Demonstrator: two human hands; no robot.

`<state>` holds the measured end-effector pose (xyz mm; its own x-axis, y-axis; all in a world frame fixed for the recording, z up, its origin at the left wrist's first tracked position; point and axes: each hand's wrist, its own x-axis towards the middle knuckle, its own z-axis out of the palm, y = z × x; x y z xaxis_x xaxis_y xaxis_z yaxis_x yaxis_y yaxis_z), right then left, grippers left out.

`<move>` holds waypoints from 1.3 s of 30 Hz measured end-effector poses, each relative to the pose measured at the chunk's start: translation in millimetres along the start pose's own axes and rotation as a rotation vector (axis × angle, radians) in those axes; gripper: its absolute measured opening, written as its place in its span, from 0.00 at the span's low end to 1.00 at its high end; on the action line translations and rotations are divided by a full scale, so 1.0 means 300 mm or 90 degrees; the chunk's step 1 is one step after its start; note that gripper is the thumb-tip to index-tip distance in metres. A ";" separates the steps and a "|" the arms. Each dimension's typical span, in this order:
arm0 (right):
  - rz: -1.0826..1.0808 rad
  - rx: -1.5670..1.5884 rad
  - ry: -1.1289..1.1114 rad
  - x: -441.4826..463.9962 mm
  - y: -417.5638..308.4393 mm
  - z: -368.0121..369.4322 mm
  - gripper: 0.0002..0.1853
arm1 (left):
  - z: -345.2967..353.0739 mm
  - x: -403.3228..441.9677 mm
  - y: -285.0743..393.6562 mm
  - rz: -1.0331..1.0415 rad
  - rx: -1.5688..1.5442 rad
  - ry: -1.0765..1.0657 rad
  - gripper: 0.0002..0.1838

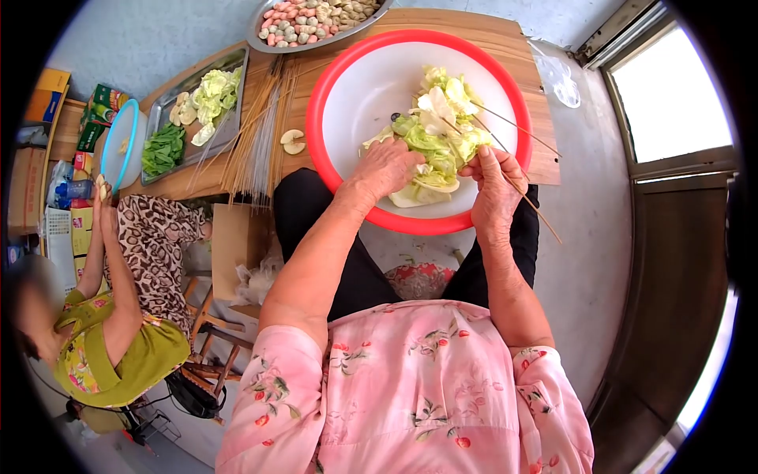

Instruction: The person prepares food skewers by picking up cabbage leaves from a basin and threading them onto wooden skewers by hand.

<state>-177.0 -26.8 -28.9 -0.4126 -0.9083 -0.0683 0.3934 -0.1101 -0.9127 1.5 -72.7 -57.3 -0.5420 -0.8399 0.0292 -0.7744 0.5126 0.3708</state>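
1. While the left hand (387,167) is bending its fingers over the lettuce leaves (426,150), its fingertips are partly hiding among them; cannot tell how firmly it is gripping.
2. Right hand (497,186): thumb and fingers are pinching together at the right edge of the same leaves. A thin stick (542,218) is running out of the leaves and across this hand, slanting down to the right; cannot tell whether the fingers are also holding it.
3. Lettuce leaves are lying heaped inside the red-rimmed basin (347,87), toward its right side. Another stick (530,136) is projecting from them past the rim.
4. The basin is standing on the wooden table (545,118). Left of it, pale slices (293,142) and a spread of thin skewers (257,130) are lying on the wood.
5. Farther left, a metal tray (163,103) is holding more lettuce (216,95), dark leafy greens (164,148) and pale pieces (183,109). Behind, a metal bowl (254,31) is holding pink and pale pieces.
6. At far left, another person (118,347) is sitting, holding pale pieces near a blue-rimmed basin (114,150).
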 end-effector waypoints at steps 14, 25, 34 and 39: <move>0.006 0.009 -0.010 -0.008 -0.010 -0.003 0.06 | -0.078 -0.005 -0.091 -0.381 -0.915 0.179 0.17; 0.004 -0.026 -0.024 -0.007 -0.002 -0.013 0.07 | -0.034 -0.006 -0.129 -0.391 -0.939 0.249 0.21; 0.014 -0.013 -0.016 -0.002 -0.010 -0.002 0.07 | -0.028 0.002 -0.062 -0.130 -0.142 0.110 0.14; 0.008 -0.019 -0.014 0.007 0.003 -0.009 0.06 | 0.013 -0.006 -0.021 -0.092 -0.031 -0.044 0.11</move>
<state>-179.7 -27.6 -31.0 -0.3897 -0.9182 -0.0706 0.3731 -0.0872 -0.9237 6.0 -73.8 -63.1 -0.4484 -0.8891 -0.0914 -0.8302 0.3765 0.4111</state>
